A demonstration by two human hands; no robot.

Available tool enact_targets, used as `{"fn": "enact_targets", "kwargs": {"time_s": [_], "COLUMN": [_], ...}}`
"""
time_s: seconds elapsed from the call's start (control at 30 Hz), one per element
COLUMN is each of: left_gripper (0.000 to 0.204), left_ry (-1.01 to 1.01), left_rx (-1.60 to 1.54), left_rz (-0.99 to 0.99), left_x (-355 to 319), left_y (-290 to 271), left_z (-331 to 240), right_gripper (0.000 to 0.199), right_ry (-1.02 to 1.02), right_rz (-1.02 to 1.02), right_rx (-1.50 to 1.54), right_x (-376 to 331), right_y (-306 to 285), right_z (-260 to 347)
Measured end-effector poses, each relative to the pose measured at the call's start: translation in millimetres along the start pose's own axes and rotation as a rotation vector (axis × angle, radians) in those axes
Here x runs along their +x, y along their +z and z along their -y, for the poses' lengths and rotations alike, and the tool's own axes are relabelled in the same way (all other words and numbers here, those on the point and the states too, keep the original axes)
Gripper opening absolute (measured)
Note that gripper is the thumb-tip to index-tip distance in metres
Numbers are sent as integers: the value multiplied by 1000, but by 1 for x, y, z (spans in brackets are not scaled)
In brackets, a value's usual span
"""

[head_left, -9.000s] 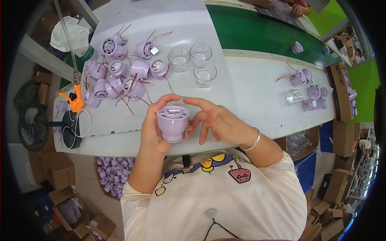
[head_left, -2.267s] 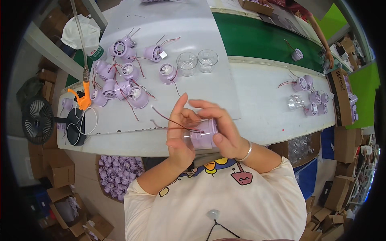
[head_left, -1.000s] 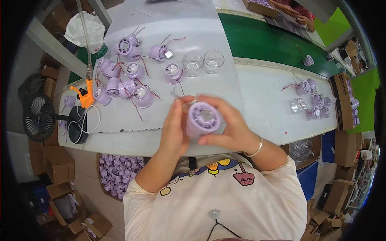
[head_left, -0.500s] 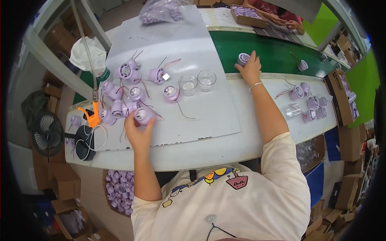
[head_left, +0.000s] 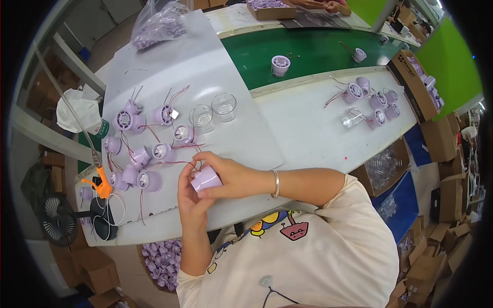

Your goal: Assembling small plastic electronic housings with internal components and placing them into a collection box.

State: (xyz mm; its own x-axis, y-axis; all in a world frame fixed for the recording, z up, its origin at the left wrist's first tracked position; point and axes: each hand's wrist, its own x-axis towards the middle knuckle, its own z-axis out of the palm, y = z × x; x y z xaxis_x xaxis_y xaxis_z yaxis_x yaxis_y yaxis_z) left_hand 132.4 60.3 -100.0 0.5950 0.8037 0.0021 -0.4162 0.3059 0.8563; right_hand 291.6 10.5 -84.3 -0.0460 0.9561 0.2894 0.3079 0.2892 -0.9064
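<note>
Close to the near edge of the table, both my hands are on one lilac cup-shaped plastic housing (head_left: 207,179) with thin red wires. My left hand (head_left: 192,208) has its fingers curled round the left side. My right hand (head_left: 232,178), with a bangle on its wrist, grips the housing from the right, thumb below and fingers above. The housing lies tilted, and its inside is hidden from me. Beyond my hands lie several similar housings, among them one with a white fan wheel (head_left: 163,152). Two clear plastic cups (head_left: 224,108) stand past these.
A green conveyor belt (head_left: 318,49) carries a lilac housing (head_left: 280,65) and a smaller one farther right. More housings (head_left: 379,100) stand by a cardboard box (head_left: 411,84) on the right. At left are an orange air gun (head_left: 104,186) and a small fan (head_left: 57,218). A co-worker's hands show beyond the belt.
My right hand has let go of a housing on the belt and come back to my left hand. Both now hold one housing. The whole view has shifted, with table things farther left.
</note>
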Motion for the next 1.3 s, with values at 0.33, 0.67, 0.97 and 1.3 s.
{"fn": "enact_targets", "kwargs": {"time_s": [0.33,0.67,0.97,1.3], "left_gripper": [29,13,22,16], "left_ry": [-377,-160,-120,-104], "left_rx": [-568,-332,-498,-362], "left_rz": [286,155,-68,-82], "left_x": [12,29,33,19], "left_y": [-25,-40,-63,-37], "left_z": [-17,-25,-26,-9], "right_gripper": [41,32,38,37], "right_ry": [597,397,326,394], "right_rz": [574,118,-92,-14], "right_rx": [328,341,152,201], "right_x": [-19,-33,-39,-38], "right_y": [-46,-43,-44,-40], "right_z": [33,12,30,31]}}
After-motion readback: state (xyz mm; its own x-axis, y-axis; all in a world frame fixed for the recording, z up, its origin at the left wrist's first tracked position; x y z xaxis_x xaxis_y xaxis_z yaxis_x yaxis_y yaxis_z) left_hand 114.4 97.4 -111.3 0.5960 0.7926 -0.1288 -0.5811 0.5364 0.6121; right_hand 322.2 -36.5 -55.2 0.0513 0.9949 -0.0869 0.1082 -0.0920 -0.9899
